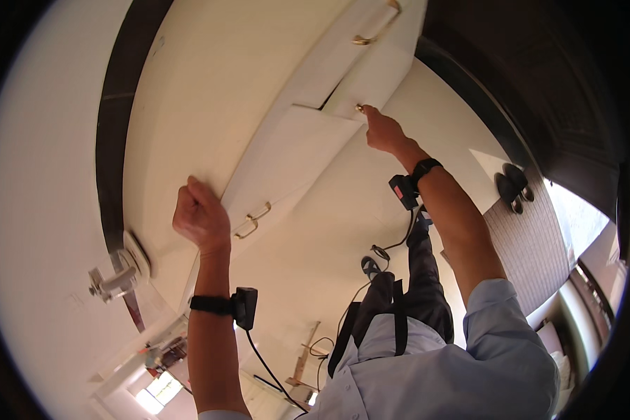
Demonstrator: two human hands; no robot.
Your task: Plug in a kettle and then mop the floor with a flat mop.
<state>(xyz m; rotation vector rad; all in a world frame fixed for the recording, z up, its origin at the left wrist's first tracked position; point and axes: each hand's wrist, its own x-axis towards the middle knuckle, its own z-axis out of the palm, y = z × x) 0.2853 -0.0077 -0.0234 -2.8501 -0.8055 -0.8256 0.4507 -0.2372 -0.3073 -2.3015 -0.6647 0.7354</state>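
My right hand [384, 129] has its fingers closed on a small brass handle [359, 108] on the front of a white cabinet [294, 152]. Next to that handle a dark gap [332, 96] shows along the edge of the cabinet panel, so it sits slightly out from its neighbour. My left hand [203, 214] is curled into a fist beside the cabinet's long edge, in front of a cream surface [189, 121]. Nothing shows in the fist. More brass handles [365, 40] and a pair of brass pulls [247, 228] are fixed to the cabinet.
Black wrist devices [245, 308] trail cables near my body. A pair of dark shoes [512, 184] stands by a ribbed mat [530, 247] at the right. A white wall-mounted fixture [118, 275] sits at the left. A wooden piece [305, 352] and a cable lie on the pale floor.
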